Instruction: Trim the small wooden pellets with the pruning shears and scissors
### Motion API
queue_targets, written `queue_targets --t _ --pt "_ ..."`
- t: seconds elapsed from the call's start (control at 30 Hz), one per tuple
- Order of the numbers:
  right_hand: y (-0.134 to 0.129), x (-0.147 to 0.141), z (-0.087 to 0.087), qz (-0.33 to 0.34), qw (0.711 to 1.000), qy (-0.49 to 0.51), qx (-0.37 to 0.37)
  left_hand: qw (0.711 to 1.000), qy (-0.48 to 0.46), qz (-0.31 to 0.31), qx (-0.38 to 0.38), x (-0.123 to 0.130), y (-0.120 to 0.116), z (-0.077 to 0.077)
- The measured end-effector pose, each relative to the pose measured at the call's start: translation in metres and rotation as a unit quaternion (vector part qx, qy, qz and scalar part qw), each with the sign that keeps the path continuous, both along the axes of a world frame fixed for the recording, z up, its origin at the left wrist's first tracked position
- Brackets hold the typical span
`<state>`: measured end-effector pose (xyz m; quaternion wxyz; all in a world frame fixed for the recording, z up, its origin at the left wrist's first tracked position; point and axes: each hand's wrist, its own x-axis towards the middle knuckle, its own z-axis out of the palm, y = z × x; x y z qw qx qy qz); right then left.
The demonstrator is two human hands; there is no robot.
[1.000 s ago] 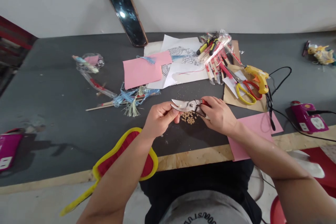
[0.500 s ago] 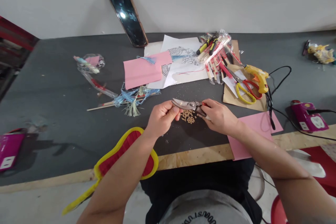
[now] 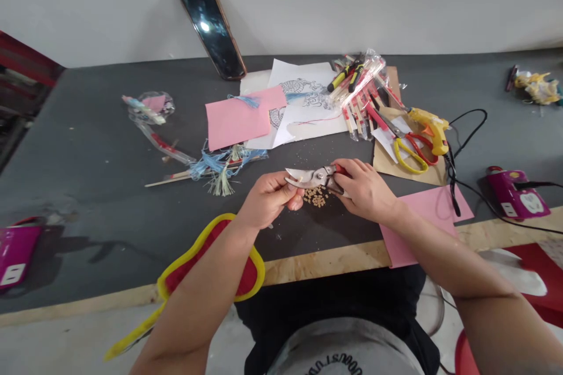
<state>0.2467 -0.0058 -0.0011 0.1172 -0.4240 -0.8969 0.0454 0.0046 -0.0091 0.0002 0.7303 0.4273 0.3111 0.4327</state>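
Observation:
Pruning shears (image 3: 320,176) with red-marked handles are gripped in my right hand (image 3: 365,190), their blades parted and pointing left. At the blades, my left hand (image 3: 275,196) is closed in a pinch, with thumb and finger round a small thin stick whose pale end shows between the blades. Most of that stick is hidden by the fingers. Under the shears, a pile of small cut wooden pieces (image 3: 316,196) lies on the dark table (image 3: 308,234).
A phone (image 3: 214,32) leans on the wall. Behind my hands lie pink paper (image 3: 237,120), printed sheets, bagged sticks (image 3: 358,108), scissors (image 3: 411,155) and a yellow glue gun (image 3: 433,126) with a cable. Blue tassels (image 3: 211,164) and a red-yellow padded shape (image 3: 189,263) are at the left.
The shears' blades have opened wider, and the fingers of my right hand have spread with the handles. My left hand still pinches beside the blades, turned slightly.

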Motion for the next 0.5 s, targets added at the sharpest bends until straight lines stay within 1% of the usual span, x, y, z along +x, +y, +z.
queue_targets --t 0.07,0.2,0.33,0.5 --pt "-0.0007 -0.0005 -0.0024 0.009 1.0 0.022 0.008 0.999 -0.025 -0.013 -0.016 0.0008 0.0001 0.0038" --pt "-0.0024 -0.0025 -0.0051 0.009 0.999 0.045 0.024 0.998 -0.032 -0.015 -0.043 0.0013 -0.0004 0.0065" --pt "-0.0031 -0.003 -0.0062 0.005 0.999 0.043 0.019 0.997 -0.034 -0.011 -0.068 0.0019 -0.0016 0.0053" --pt "-0.003 -0.0015 -0.0073 0.005 1.0 0.022 0.016 0.996 -0.031 -0.011 -0.079 0.002 -0.001 0.0016"
